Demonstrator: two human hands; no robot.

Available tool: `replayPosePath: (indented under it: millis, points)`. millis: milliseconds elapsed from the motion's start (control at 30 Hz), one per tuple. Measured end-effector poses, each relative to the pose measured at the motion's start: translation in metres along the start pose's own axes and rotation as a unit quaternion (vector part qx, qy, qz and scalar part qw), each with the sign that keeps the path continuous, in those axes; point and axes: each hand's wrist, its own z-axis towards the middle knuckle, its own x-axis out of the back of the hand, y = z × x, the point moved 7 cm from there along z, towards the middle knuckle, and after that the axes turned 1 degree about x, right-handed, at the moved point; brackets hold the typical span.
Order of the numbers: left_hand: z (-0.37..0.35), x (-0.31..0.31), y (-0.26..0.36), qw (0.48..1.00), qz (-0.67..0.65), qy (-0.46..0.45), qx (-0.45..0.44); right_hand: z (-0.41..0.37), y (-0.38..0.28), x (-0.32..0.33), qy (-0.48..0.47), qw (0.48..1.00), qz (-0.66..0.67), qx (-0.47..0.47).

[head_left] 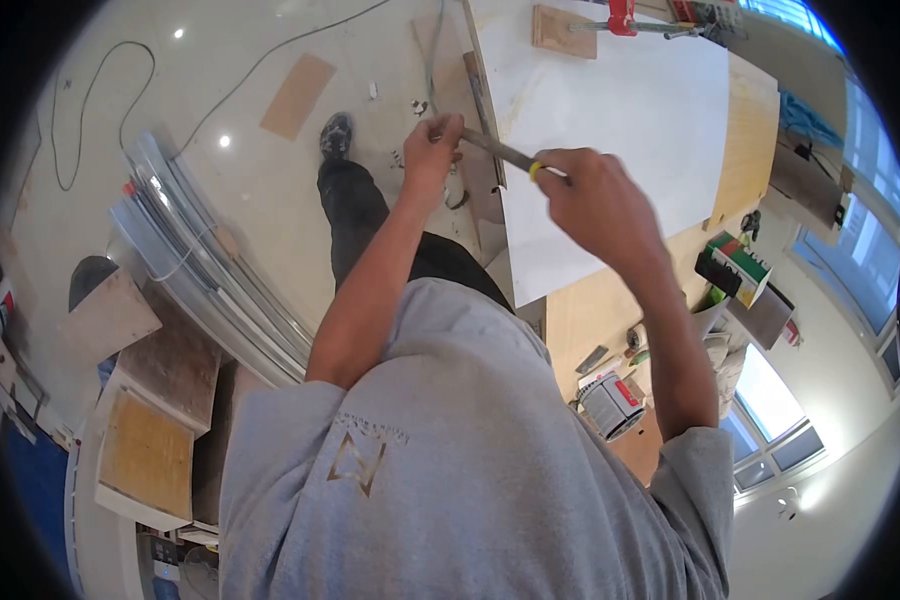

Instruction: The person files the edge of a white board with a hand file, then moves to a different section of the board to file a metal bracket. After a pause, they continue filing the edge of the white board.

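Note:
A long, flat, grey-brown file (500, 149) with a yellow band near its handle end spans both hands. My right hand (597, 198) is wrapped round the handle end, above the white board (620, 120). At the other end, the fingers of my left hand (432, 148) pinch the tip, out past the board's left edge. The middle of the file crosses over that edge in this view. A red clamp (621, 16) and a wooden block (562, 32) sit on the board's far end.
Long wrapped strips (205, 255) lie on the floor at left, near wooden boxes (148, 455). A cable (270, 50) and a brown panel piece (298, 95) are on the floor. A tin can (610, 406) stands on the right, by a green box (740, 262).

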Motion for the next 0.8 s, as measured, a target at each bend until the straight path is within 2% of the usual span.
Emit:
replayPosePath:
  millis: [67,167,233,367,400,467,500,533,567,633,700,767,800]
  points:
    - [-0.007,-0.011,0.024,1.000,-0.014,0.000,-0.024,-0.005,-0.010,0.032,-0.026,0.999,0.013,-0.040]
    - [0.004,0.001,0.008,1.000,0.016,0.012,-0.009,0.005,0.005,0.002,-0.022,0.999,0.039,-0.005]
    - [0.004,0.013,-0.020,0.999,0.034,-0.010,0.018,0.005,0.007,-0.013,-0.023,0.999,0.035,-0.018]
    - [-0.006,-0.003,0.013,1.000,-0.001,-0.006,-0.009,0.007,-0.004,0.012,-0.022,1.000,0.010,0.010]
    - [-0.007,-0.002,0.015,1.000,0.000,-0.008,-0.012,0.001,-0.004,0.027,0.024,0.999,0.040,-0.011]
    - [-0.001,-0.005,0.020,1.000,0.003,-0.016,-0.025,0.003,0.003,0.006,-0.013,1.000,0.016,0.015]
    - [0.007,-0.001,0.011,0.999,0.027,-0.027,-0.004,0.008,0.006,-0.005,-0.022,0.999,0.002,0.030]
    - [0.010,0.010,-0.007,0.998,0.050,-0.034,0.019,0.009,0.017,-0.019,-0.002,0.998,0.055,-0.014]
    - [0.000,0.016,-0.011,0.996,0.071,-0.037,0.048,0.006,0.015,-0.020,-0.020,0.998,0.052,-0.022]
    - [0.001,0.011,-0.005,0.999,0.026,-0.016,0.025,0.009,0.008,-0.012,-0.039,0.997,0.051,-0.036]
    - [-0.011,0.001,0.006,1.000,-0.025,-0.009,-0.003,-0.006,-0.004,0.022,-0.019,0.998,0.044,-0.045]
    - [-0.008,-0.014,0.040,0.994,-0.083,-0.018,-0.068,-0.021,-0.014,0.040,0.028,0.999,0.037,-0.006]
    - [-0.007,-0.019,0.048,0.993,-0.092,-0.024,-0.074,-0.021,-0.014,0.040,0.036,0.999,0.035,0.001]
